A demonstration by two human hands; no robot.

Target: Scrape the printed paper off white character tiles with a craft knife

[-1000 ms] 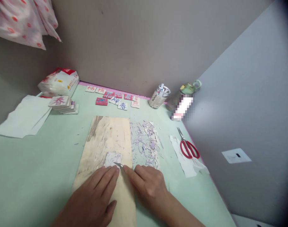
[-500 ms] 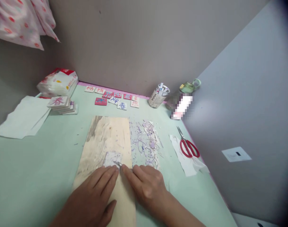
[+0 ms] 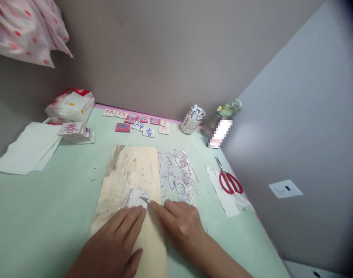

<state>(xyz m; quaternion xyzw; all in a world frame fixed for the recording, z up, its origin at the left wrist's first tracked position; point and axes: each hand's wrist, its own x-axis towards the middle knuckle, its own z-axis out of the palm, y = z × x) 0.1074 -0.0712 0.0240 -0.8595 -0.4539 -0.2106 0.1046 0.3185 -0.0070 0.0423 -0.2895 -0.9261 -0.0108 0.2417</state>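
Observation:
A thin whitish-purple carving tile (image 3: 138, 197) lies on a wooden board (image 3: 138, 162). My left hand (image 3: 115, 235) rests flat on the board, its outstretched fingertips on the tile's near edge. Pinched in my right hand (image 3: 179, 218) is a craft knife (image 3: 145, 199) with a small pointed metal blade; most of its handle is hidden by my fingers. The blade's tip lies over the tile's right half, touching or very near its surface. Purple and pale shavings (image 3: 179, 173) are strewn on the green table just right of the board.
Behind the board are several small tiles with characters (image 3: 149, 132). A stack of tiles (image 3: 72, 131), white paper sheets (image 3: 26, 148) and a tissue pack (image 3: 70, 104) stand left. At right are a can (image 3: 190, 121), a green-lidded bottle (image 3: 227, 109), a pixelated phone-like object (image 3: 219, 133) and red-handled scissors (image 3: 230, 183).
The knife's blade shows slightly more beyond my right fingers, still over the tile. The whole view has shifted a little; both hands stay in nearly the same place.

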